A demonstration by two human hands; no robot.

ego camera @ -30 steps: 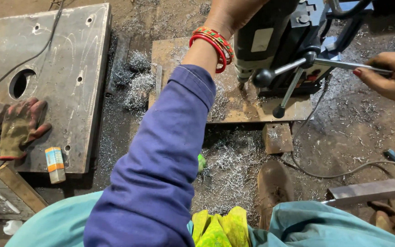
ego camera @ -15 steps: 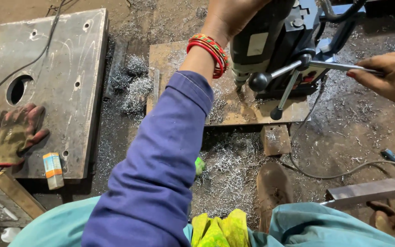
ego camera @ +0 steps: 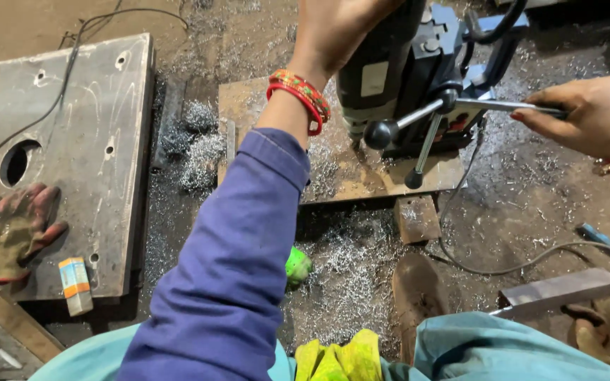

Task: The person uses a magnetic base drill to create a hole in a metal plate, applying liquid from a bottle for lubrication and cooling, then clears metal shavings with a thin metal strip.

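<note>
**Hands on a magnetic drill press**

The left hand [ego camera: 340, 28] grips the top of the drill press [ego camera: 407, 77], which stands on a steel plate [ego camera: 333, 169]. The right hand [ego camera: 594, 113] closes on its feed lever [ego camera: 503, 106].

A metal workshop: magnetic drill [ego camera: 418, 85]; steel plates [ego camera: 72, 155]; swarf [ego camera: 347, 268] everywhere.

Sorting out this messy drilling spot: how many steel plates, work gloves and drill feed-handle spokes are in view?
Steel plates: 2, large holed plate and plate under the drill
Work gloves: 2, and
Feed-handle spokes: 3; the right hand grips one
Total: 7
</note>
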